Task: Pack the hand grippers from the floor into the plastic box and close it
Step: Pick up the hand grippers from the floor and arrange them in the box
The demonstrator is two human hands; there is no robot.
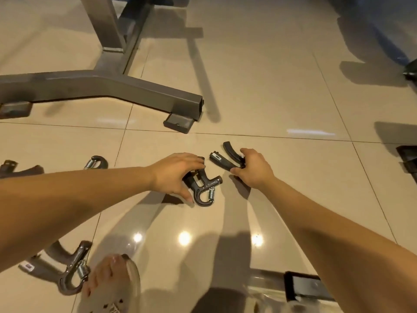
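Note:
Several black hand grippers with steel springs lie on the beige tiled floor. My left hand (174, 173) curls over one hand gripper (204, 187) at the centre, fingers on its handles while its hook end rests on the tile. My right hand (253, 169) grips a second hand gripper (222, 155) by its spring end, the two handles pointing up and left. Another hand gripper (67, 269) lies at the lower left beside my foot, and one more (96, 162) sits at the far left behind my left forearm. No plastic box is in view.
A grey metal bench frame (108, 86) with a rubber foot (179, 124) stands just beyond the grippers. My sandalled foot (112, 283) is at the bottom edge. Dark equipment feet (408, 161) sit at the right edge, and a black bar end (304, 285) at the bottom right.

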